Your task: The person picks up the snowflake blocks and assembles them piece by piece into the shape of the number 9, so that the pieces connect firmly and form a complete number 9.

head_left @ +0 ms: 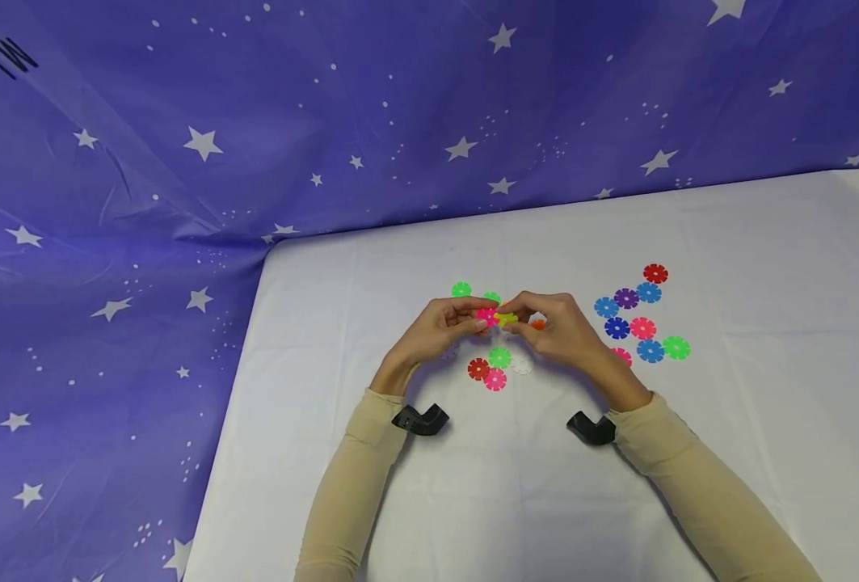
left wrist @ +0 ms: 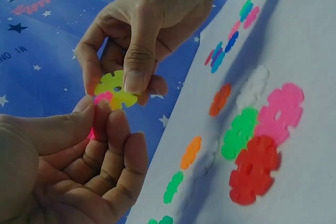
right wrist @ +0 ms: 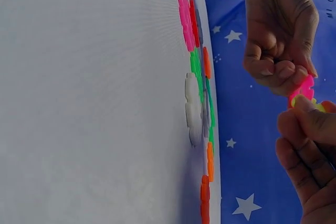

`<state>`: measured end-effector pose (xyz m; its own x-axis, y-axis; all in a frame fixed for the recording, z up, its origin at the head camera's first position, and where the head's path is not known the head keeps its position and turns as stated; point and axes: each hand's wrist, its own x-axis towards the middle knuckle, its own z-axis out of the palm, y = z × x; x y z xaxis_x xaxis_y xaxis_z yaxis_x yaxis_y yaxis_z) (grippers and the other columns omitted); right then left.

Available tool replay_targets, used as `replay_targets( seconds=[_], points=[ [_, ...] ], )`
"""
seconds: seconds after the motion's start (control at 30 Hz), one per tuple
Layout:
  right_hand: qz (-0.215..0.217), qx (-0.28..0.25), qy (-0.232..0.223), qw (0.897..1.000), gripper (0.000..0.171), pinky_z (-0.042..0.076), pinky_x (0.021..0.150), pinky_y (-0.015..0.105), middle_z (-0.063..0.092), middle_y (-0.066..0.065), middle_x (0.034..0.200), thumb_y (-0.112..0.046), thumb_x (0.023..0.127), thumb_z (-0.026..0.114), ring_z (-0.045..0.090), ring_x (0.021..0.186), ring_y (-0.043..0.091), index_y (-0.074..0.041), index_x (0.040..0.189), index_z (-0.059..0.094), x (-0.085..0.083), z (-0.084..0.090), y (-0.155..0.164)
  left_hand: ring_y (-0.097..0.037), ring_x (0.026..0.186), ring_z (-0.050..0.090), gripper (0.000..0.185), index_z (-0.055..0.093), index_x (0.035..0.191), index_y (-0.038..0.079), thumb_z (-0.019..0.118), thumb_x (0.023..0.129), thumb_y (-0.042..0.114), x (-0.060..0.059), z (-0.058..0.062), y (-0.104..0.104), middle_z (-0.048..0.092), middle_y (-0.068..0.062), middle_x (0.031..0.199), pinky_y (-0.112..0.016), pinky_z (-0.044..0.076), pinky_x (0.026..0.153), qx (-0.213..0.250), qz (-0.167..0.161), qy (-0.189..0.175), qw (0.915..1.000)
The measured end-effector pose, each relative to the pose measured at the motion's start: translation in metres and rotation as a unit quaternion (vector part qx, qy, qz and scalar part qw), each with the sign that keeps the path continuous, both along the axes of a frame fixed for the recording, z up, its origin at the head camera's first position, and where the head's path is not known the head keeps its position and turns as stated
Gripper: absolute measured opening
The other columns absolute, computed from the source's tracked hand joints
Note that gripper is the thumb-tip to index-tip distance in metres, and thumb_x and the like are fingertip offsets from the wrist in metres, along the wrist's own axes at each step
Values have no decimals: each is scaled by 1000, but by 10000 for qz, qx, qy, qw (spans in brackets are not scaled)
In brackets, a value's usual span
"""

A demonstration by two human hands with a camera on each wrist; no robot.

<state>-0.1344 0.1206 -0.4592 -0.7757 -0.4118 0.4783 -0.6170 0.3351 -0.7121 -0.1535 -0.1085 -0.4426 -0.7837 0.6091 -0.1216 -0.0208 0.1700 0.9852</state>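
Observation:
My left hand (head_left: 432, 330) pinches a pink notched plastic disc (head_left: 486, 316) between thumb and fingers. A yellow notched disc (left wrist: 108, 82) is pinched by my right hand (head_left: 562, 327), its thumb lying across the face. The two discs meet edge to edge between the hands, raised over the table. In the right wrist view the pink disc (right wrist: 305, 86) overlaps the yellow one; fingertips hide where they join. Below the hands lie a red disc (head_left: 477, 369), a green disc (head_left: 499, 357), a pink disc (head_left: 495, 380) and a white disc (head_left: 522, 364).
Several more discs lie right of the hands, among them a dark blue disc (head_left: 616, 327) and a red disc (head_left: 655, 273). Green discs (head_left: 461, 288) lie beyond the left hand. The white-covered table (head_left: 785, 267) ends at a purple star-printed curtain (head_left: 400, 105).

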Motion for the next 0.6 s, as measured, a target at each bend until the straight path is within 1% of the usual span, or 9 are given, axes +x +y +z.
replay_targets(
  seconds=[0.1, 0.2, 0.3, 0.37, 0.47, 0.53, 0.6],
  points=[
    [32, -94, 13, 9999, 28, 51, 70, 21, 75, 2, 87, 6, 73, 82, 61, 71, 7, -7, 96, 74, 0, -1, 0, -49, 103, 63, 34, 59, 129, -3, 59, 95, 0, 1, 0, 0, 64, -30, 115, -55, 49, 91, 23, -78, 53, 10000],
    [61, -223, 46, 9997, 27, 50, 69, 18, 74, 3, 84, 8, 71, 82, 61, 70, 8, -6, 93, 74, -1, -4, -1, -49, 100, 62, 35, 60, 129, -2, 60, 94, 0, 1, -1, 0, 64, -29, 114, -50, 51, 84, -6, -132, 147, 9998],
    [51, -339, 40, 9994, 27, 49, 68, 18, 74, 3, 83, 9, 71, 82, 61, 69, 9, -6, 92, 74, -1, -7, -2, -49, 95, 60, 35, 60, 129, -2, 61, 94, 0, 1, -3, 0, 65, -29, 112, -42, 50, 77, -28, -145, 213, 9997],
    [-4, -353, -24, 9994, 28, 50, 70, 18, 74, 4, 86, 7, 71, 82, 62, 70, 10, -5, 95, 74, -1, -8, -2, -47, 93, 60, 34, 59, 128, -4, 61, 94, 0, 2, -4, 1, 64, -30, 110, -41, 50, 77, -10, -129, 212, 9997],
    [-74, -384, -278, 9988, 29, 54, 77, 18, 74, 7, 88, 6, 76, 79, 68, 73, 13, -2, 102, 70, -1, -9, -2, -42, 92, 62, 33, 58, 127, -6, 60, 94, -1, 3, -5, 3, 64, -32, 109, -47, 52, 82, -17, -46, 233, 9997],
    [-151, -414, -488, 9978, 25, 55, 79, 20, 74, 8, 88, 4, 79, 77, 70, 74, 16, -1, 103, 68, -2, -8, -2, -41, 92, 63, 31, 58, 126, -6, 59, 95, -1, 3, -5, 5, 64, -33, 109, -52, 51, 85, 5, 36, 299, 9995],
    [-196, -417, -622, 9970, 19, 56, 77, 21, 73, 8, 84, 3, 82, 74, 71, 73, 18, -1, 99, 65, -3, -6, -1, -43, 93, 64, 30, 59, 125, -5, 59, 95, -1, 3, -3, 7, 65, -30, 108, -56, 50, 86, -5, 130, 415, 9991]
  ],
)
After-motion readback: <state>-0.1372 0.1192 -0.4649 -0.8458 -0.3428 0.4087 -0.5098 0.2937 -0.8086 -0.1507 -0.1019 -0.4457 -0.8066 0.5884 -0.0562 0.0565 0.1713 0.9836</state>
